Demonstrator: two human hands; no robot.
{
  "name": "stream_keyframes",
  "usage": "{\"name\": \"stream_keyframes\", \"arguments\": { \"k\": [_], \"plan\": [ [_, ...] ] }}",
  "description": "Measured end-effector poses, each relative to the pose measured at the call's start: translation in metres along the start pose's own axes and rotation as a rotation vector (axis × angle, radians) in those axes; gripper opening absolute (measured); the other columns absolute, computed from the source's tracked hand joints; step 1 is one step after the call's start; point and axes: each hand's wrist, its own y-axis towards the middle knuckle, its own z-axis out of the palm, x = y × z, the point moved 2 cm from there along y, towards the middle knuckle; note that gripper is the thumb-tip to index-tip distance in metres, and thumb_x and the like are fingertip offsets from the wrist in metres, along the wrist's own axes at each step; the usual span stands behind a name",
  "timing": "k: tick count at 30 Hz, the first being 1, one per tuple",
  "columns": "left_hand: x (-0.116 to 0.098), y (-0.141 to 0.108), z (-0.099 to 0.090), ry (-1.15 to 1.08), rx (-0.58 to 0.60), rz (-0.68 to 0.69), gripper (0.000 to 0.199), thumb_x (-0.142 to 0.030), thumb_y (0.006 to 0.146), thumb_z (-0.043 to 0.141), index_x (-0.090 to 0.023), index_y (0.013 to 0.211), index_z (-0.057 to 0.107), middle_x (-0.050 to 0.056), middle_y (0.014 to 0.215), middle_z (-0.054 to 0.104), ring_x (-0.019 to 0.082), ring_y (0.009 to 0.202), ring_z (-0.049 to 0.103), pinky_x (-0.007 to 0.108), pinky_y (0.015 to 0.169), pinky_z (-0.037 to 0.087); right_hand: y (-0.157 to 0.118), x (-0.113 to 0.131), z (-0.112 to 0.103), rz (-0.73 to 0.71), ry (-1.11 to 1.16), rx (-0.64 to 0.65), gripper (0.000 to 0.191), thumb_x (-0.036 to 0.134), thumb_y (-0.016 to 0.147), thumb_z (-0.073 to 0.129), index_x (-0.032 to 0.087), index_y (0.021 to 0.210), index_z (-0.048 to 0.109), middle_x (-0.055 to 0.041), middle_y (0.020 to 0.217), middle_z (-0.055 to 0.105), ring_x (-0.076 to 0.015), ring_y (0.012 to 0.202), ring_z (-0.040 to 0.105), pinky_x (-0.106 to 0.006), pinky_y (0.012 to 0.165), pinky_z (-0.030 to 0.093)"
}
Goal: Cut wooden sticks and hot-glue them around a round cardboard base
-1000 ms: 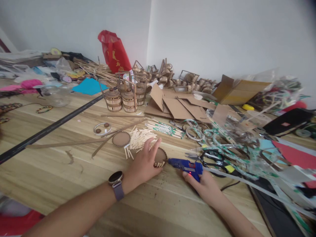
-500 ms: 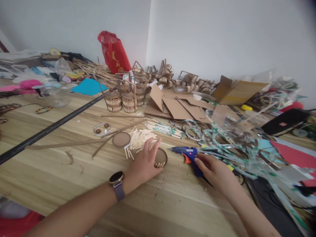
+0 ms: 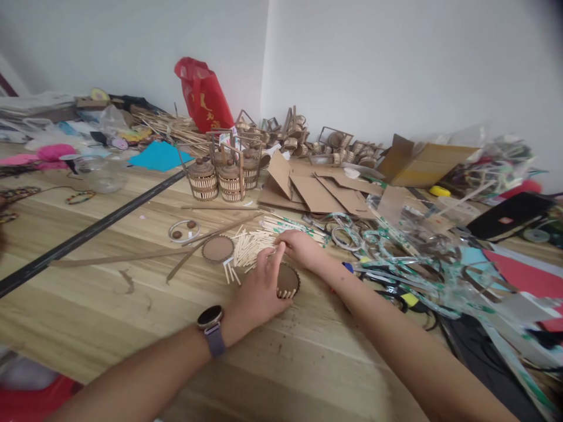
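My left hand [image 3: 259, 290] curls around the left side of a round brown disc [image 3: 289, 276], its thumb at the near rim and its upper fingers raised. Several short pale sticks [image 3: 288, 293] stand along the disc's near edge. My right hand [image 3: 301, 247] reaches across beyond the disc, fingers pressed together beside the left fingertips, at the right end of a pile of pale sticks [image 3: 250, 246]. What it pinches, if anything, is too small to tell. A blue glue gun [image 3: 347, 267] lies mostly hidden behind my right forearm. Another scalloped disc [image 3: 217, 249] lies left of the pile.
Small lidded baskets [image 3: 203, 180] stand behind the sticks, with flat cardboard [image 3: 312, 193] to their right. Tangled green-and-white wrappers [image 3: 396, 258] cover the right side. A long black strip [image 3: 94, 225] crosses the left side. A red bag [image 3: 204, 97] stands at the back.
My right hand has let go of the glue gun and moved left to the stick pile. My left hand stays at the disc, its raised fingers slightly closer together.
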Motion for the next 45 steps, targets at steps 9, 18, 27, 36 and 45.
{"name": "stream_keyframes", "arguments": {
  "k": [9, 18, 27, 36, 45],
  "plan": [
    [-0.001, 0.001, -0.002, -0.007, -0.007, 0.043, 0.121, -0.010, 0.061, 0.077, -0.034, 0.148, -0.003, 0.013, 0.143, 0.026, 0.034, 0.136, 0.031, 0.053, 0.106, 0.038, 0.030, -0.005, 0.011, 0.006, 0.069, 0.061, 0.015, 0.006, 0.071, 0.064, 0.015, 0.080, 0.073, -0.0052, 0.076, 0.071, -0.0165, 0.068, 0.060, -0.024, 0.064, 0.042],
    [0.000, 0.000, -0.002, 0.004, 0.024, 0.029, 0.115, -0.012, 0.065, 0.075, -0.035, 0.147, -0.002, 0.013, 0.142, 0.024, 0.034, 0.134, 0.033, 0.053, 0.104, 0.038, 0.003, -0.009, -0.012, 0.094, 0.236, -0.205, 0.010, 0.014, 0.081, 0.061, 0.017, 0.077, 0.069, -0.0070, 0.084, 0.070, -0.0188, 0.082, 0.063, -0.029, 0.077, 0.046],
    [-0.001, -0.002, -0.002, 0.040, 0.054, -0.005, 0.115, -0.014, 0.065, 0.076, -0.035, 0.148, -0.002, 0.014, 0.143, 0.023, 0.034, 0.130, 0.040, 0.047, 0.097, 0.046, -0.098, 0.006, -0.006, 0.311, 0.839, -0.193, 0.023, 0.043, 0.084, 0.058, 0.021, 0.085, 0.060, -0.0016, 0.069, 0.069, -0.0175, 0.064, 0.067, -0.030, 0.063, 0.053],
    [0.000, -0.001, -0.001, 0.011, 0.033, 0.004, 0.109, -0.017, 0.067, 0.075, -0.030, 0.148, 0.003, 0.016, 0.143, 0.025, 0.035, 0.132, 0.038, 0.050, 0.100, 0.043, -0.110, 0.017, 0.018, 0.259, 0.782, -0.110, 0.012, 0.033, 0.081, 0.058, 0.021, 0.082, 0.061, -0.0019, 0.072, 0.070, -0.0169, 0.068, 0.065, -0.027, 0.063, 0.050],
    [0.001, 0.000, -0.002, 0.011, 0.037, 0.019, 0.112, -0.011, 0.065, 0.073, -0.032, 0.148, 0.001, 0.016, 0.144, 0.024, 0.035, 0.133, 0.036, 0.053, 0.104, 0.039, -0.111, 0.016, 0.025, 0.216, 0.675, -0.108, 0.011, 0.030, 0.083, 0.055, 0.021, 0.080, 0.062, -0.0007, 0.071, 0.069, -0.0160, 0.065, 0.062, -0.026, 0.061, 0.048]
  ]
}}
